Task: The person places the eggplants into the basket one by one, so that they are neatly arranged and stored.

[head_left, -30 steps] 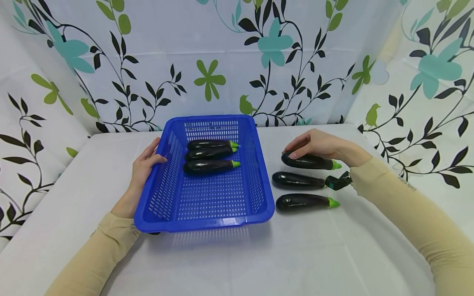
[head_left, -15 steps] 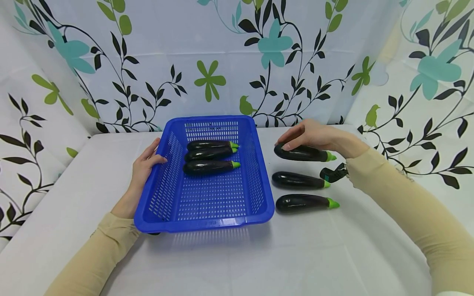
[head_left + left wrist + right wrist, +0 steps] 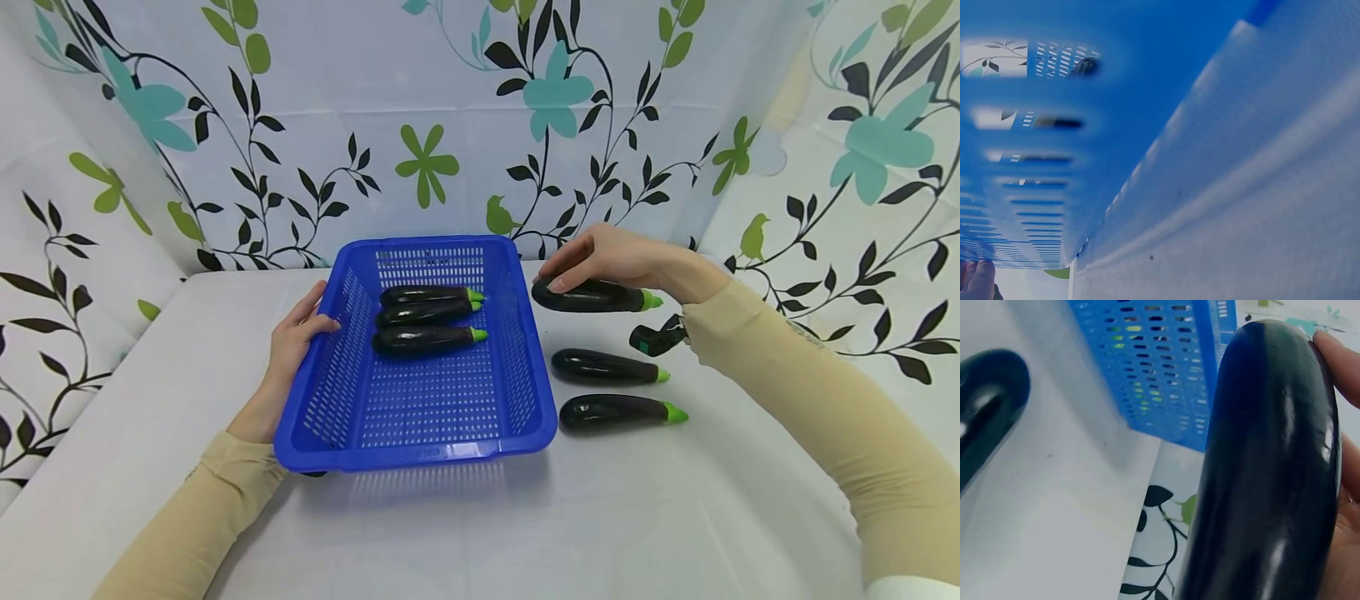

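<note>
My right hand (image 3: 611,258) grips a dark glossy eggplant (image 3: 596,297) with a green stem end, its blunt tip right beside the basket's right rim. In the right wrist view the held eggplant (image 3: 1266,469) fills the right side, with fingers (image 3: 1341,369) along its far edge. The left hand (image 3: 288,350) holds the left rim of a blue perforated plastic basket (image 3: 420,452), thumb over the rim. Inside the basket several eggplants lie side by side toward the back: one nearest me (image 3: 423,340), another (image 3: 423,313) and a third (image 3: 423,293) behind it. The left wrist view shows the basket's slotted side (image 3: 1116,94) close up.
Two more eggplants lie right of the basket, one (image 3: 603,367) behind the other (image 3: 618,413). A white cloth (image 3: 480,533) covers the table. A patterned curtain (image 3: 300,125) hangs behind. A black wrist device (image 3: 657,338) sits under the right wrist.
My right hand has lifted the eggplant up off the table and moved it left toward the basket. The left hand and the basket have stayed in place.
</note>
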The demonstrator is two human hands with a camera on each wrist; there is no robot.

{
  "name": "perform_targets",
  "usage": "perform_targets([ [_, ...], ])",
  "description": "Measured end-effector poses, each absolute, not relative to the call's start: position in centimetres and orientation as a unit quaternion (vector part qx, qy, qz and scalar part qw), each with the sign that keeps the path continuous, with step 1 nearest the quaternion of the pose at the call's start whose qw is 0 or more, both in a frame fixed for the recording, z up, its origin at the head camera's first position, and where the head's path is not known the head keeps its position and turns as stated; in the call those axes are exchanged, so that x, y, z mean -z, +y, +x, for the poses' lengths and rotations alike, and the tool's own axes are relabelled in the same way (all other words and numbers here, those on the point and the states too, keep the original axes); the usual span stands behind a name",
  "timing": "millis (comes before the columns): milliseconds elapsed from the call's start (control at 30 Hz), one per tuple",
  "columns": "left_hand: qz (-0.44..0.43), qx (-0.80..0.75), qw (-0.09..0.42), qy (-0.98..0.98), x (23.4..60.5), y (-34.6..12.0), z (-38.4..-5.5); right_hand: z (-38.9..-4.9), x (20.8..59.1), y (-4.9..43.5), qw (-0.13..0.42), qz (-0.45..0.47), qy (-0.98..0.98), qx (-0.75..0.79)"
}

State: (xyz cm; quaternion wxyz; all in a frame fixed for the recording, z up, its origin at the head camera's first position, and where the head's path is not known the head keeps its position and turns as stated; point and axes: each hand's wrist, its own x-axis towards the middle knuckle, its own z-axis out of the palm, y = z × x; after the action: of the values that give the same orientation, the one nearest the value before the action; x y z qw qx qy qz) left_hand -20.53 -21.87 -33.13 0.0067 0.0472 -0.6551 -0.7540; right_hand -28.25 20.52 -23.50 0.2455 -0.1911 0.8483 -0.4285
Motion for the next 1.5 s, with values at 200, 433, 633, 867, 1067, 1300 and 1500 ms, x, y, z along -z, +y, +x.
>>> perform_targets([
  [200,0.046,0.758,0.003,-0.651,33.1,-21.9,-20.6,-28.2,22.7,18.9,0.235,-0.217,0.849,0.420],
  [433,0.048,0.767,0.008,-0.640,33.1,-21.8,-20.7,-28.1,21.6,16.2,0.248,-0.246,0.846,0.403],
  [633,0.053,0.759,0.006,-0.649,33.2,-21.9,-20.6,-27.9,21.4,13.4,0.266,-0.273,0.830,0.408],
  [867,0.053,0.760,0.006,-0.648,33.1,-21.9,-20.7,-27.7,21.4,10.1,0.271,-0.311,0.816,0.405],
  [1067,0.057,0.763,0.003,-0.644,33.1,-21.9,-20.7,-27.5,21.5,7.8,0.277,-0.321,0.814,0.397],
  [1300,0.056,0.764,0.002,-0.642,33.1,-21.8,-20.7,-27.3,21.6,5.7,0.266,-0.335,0.818,0.384],
  [1500,0.052,0.752,0.001,-0.658,33.2,-21.8,-20.6,-27.2,22.1,3.6,0.261,-0.354,0.813,0.382],
])
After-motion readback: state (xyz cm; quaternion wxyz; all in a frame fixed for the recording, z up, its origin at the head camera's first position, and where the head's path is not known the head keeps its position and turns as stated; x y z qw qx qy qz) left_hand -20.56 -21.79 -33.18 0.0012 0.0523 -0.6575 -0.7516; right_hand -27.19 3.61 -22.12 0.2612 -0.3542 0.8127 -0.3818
